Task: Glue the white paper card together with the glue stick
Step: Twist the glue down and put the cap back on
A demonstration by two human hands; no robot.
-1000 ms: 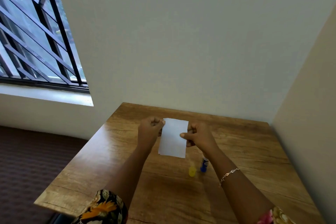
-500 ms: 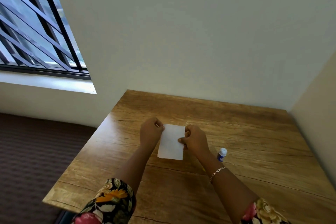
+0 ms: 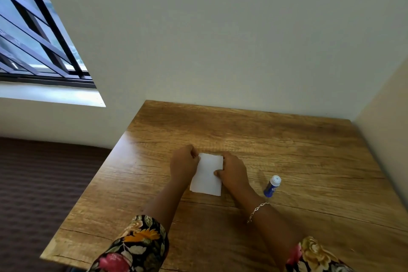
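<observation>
The white paper card (image 3: 207,175) sits low over the wooden table (image 3: 287,150), near its middle, held between both hands. My left hand (image 3: 184,165) pinches the card's upper left edge. My right hand (image 3: 233,171) grips its right edge, thumb on the face. A blue glue stick (image 3: 272,186) with a white top stands on the table just right of my right hand, untouched. Whether the card rests on the table I cannot tell.
Walls close the table in at the back and on the right. The table's left edge drops to a dark floor (image 3: 44,183). A barred window (image 3: 33,40) is at the upper left.
Both hands have lowered the card from mid-air down toward the table. The view has tilted down. A yellow object seen beside the glue stick one second ago is out of sight.
</observation>
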